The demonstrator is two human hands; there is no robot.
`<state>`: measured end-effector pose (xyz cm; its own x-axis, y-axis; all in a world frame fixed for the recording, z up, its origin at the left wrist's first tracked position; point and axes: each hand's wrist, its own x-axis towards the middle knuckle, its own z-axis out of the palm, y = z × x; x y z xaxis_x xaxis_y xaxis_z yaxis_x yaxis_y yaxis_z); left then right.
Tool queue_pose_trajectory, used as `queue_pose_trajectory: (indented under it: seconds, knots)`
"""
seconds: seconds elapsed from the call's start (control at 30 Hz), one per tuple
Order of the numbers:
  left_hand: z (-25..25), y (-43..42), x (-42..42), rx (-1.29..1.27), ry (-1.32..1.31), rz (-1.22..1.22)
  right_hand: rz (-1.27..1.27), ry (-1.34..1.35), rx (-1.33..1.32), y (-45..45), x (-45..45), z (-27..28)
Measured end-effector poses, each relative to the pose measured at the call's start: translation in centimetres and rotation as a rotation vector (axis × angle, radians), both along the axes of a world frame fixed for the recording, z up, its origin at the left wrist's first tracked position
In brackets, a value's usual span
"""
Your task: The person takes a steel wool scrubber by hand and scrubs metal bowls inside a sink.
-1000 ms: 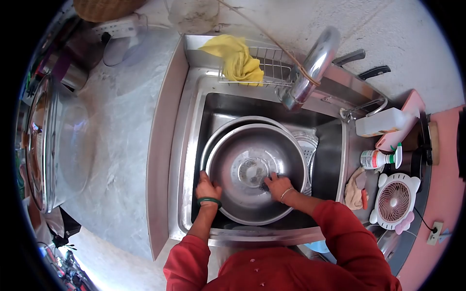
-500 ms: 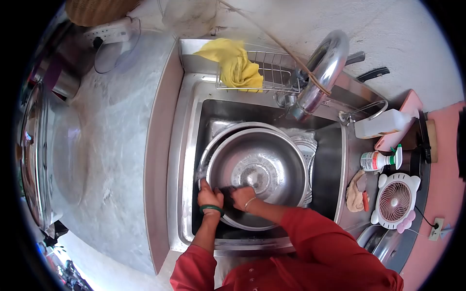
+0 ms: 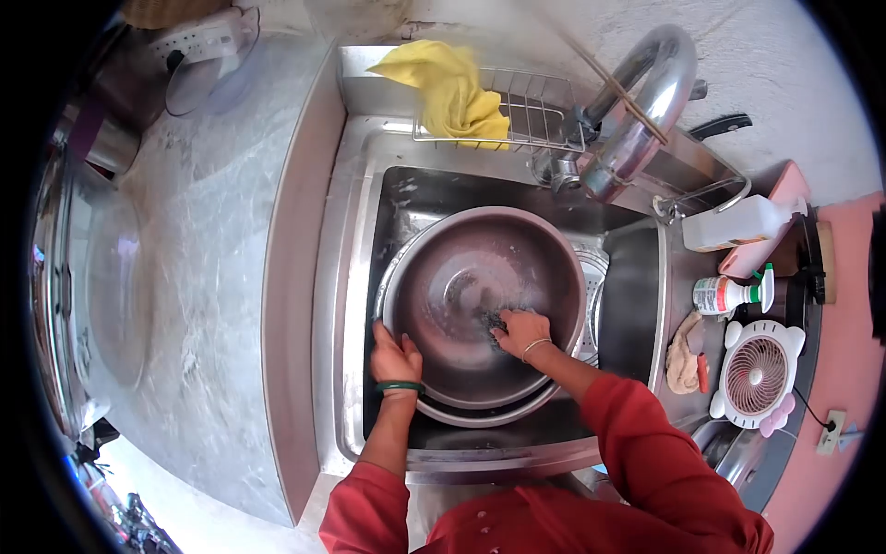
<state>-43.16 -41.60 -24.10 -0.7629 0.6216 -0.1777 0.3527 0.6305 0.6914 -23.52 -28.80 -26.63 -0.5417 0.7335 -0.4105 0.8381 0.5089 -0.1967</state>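
A large round metal basin point(image 3: 443, 360) sits inside another metal basin point(image 3: 503, 417), whose rim shows below and to the left. Both are in the steel sink point(image 3: 634, 277). My left hand point(image 3: 397, 360), with a green bangle at the wrist, grips the upper basin's rim at its lower left. Pressed to the inner surface, near the middle, my right hand point(image 3: 523, 334) closes round a dark steel wool scrubber point(image 3: 495, 325). The fingers partly cover the scrubber.
A faucet point(image 3: 646, 111) arches over the sink's back right, beside a wire rack point(image 3: 535, 102) with a yellow cloth point(image 3: 452, 97). Along the right stand a white jug point(image 3: 734, 224), a spray bottle point(image 3: 724, 295) and a small fan point(image 3: 755, 377). A grey counter point(image 3: 212, 277) lies left.
My right hand has moved right and up with the scrubber, from the basin's lower left towards its middle. The upper basin has tilted, showing more lower rim underneath. My left hand stays at the rim.
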Motion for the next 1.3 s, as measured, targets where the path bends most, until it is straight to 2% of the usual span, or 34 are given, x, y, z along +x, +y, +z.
queue_pose_trajectory:
  seconds: [0.03,0.1,0.2,0.3,0.33,0.4,0.43,0.5,0.57,0.6,0.7,0.73,0.8,0.87,0.9,0.97,1.03,1.13,1.2,1.27,1.3]
  knots:
    - [0.2,0.2,0.0,-0.031,-0.036,0.011,-0.003,-0.001,0.007,0.6,0.4,0.0]
    - [0.2,0.3,0.0,-0.060,-0.072,0.023,-0.077,-0.003,0.348,2.8,0.7,-0.6]
    - [-0.4,0.1,-0.1,-0.043,0.007,-0.050,-0.184,0.040,0.343,5.6,-0.8,-1.1]
    - [-0.4,0.4,-0.2,-0.116,-0.064,-0.050,-0.305,0.176,0.326,5.3,-5.5,-2.3]
    - [-0.4,0.3,-0.2,-0.122,-0.066,-0.044,-0.207,0.320,0.381,4.0,-6.8,-5.2]
    - [-0.2,0.4,-0.3,-0.160,-0.020,-0.066,0.062,0.292,0.149,-1.5,-9.8,-4.5]
    - [-0.2,0.4,-0.3,-0.156,-0.019,-0.064,0.099,0.296,0.139,-4.6,-10.3,-5.1]
    - [-0.1,0.3,-0.4,-0.169,-0.029,-0.104,0.150,0.343,0.053,-5.5,-8.1,-3.1]
    - [0.8,0.6,-0.2,-0.203,-0.052,-0.108,0.259,0.228,0.072,-3.4,-3.8,-2.4]
    - [0.9,0.8,-0.2,-0.241,-0.069,-0.106,0.242,0.257,0.122,-1.3,-1.6,-2.3]
    - [0.3,1.1,-0.3,-0.249,-0.101,-0.098,-0.153,0.030,0.277,4.7,-0.3,-1.8]
    - [0.1,1.1,-0.3,-0.240,-0.112,-0.101,-0.144,0.031,0.275,4.5,-1.4,-2.9]
    - [-0.5,1.1,-0.3,-0.228,-0.091,-0.083,-0.104,0.244,0.322,2.7,-5.6,-6.0]
    - [-0.4,0.7,0.0,-0.223,-0.072,-0.077,0.143,0.290,0.216,-2.8,-9.0,-4.9]
    - [-0.2,0.8,-0.1,-0.240,-0.068,-0.088,0.140,0.293,0.221,-4.0,-8.3,-4.8]
    - [0.3,0.9,-0.2,-0.255,-0.068,-0.107,0.316,0.387,0.108,-5.2,-5.9,-4.2]
    - [0.6,1.1,-0.3,-0.244,-0.095,-0.121,0.380,0.221,0.094,-2.2,-1.7,-2.8]
    - [1.4,1.2,-0.3,-0.220,-0.130,-0.120,-0.072,0.062,0.282,3.7,0.1,-2.1]
    - [-0.6,1.1,-0.4,-0.173,-0.100,-0.109,-0.135,0.095,0.365,3.7,-2.9,-3.9]
    - [-1.1,0.5,-0.2,-0.125,-0.058,-0.101,0.035,0.283,0.307,-0.3,-6.1,-5.7]
    - [-0.8,0.6,-0.2,-0.185,-0.056,-0.105,0.170,0.250,0.239,-3.2,-7.3,-4.6]
